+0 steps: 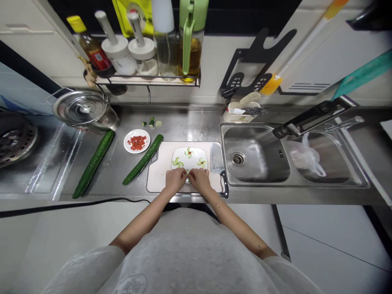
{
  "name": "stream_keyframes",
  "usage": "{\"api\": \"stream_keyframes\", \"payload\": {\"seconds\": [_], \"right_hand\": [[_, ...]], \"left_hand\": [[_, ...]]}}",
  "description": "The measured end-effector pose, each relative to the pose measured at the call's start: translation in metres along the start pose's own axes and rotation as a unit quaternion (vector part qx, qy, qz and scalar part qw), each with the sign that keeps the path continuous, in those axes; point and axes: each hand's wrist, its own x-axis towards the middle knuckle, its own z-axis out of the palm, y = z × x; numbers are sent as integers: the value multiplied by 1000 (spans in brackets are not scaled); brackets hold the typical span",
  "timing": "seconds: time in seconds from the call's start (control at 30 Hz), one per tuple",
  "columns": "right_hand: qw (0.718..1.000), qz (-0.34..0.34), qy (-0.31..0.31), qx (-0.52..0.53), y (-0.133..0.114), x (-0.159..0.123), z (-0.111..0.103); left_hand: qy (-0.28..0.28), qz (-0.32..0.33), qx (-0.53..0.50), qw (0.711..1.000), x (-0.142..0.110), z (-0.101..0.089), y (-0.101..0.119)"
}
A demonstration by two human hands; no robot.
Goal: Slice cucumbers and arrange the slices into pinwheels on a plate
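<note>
A white plate rests on a pale cutting board. On it lie pinwheels of thin cucumber slices, some with red bits at the centre. My left hand and my right hand meet over the plate's near edge, fingers pinched together. Pale green cucumber shows between their fingertips; the fingers hide most of it. Right of the plate, a cleaver with a black handle lies on the board. Chopped red pepper fills a small white dish at the left.
One whole cucumber touches the board's left side; another cucumber lies farther left. Cucumber ends sit behind the dish. A lidded steel pot stands back left, under a seasoning rack. The double sink is at the right.
</note>
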Motion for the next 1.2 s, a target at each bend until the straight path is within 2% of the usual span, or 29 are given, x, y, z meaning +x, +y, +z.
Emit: {"api": "stream_keyframes", "payload": {"seconds": [0.47,0.87,1.0,1.2], "right_hand": [[999,24,-22,-15,-4,-12,-15],[999,17,-36,-12,-6,-22,-7],[1000,26,-10,9,-4,-23,-15],[992,68,71,73,14,-24,-34]], "left_hand": [[15,-4,-13,1000,-3,-6,-2],[13,-8,-10,1000,-5,-7,0],[22,-9,-20,1000,-7,-12,-2],[61,-31,-66,995,-11,-29,-19]]}}
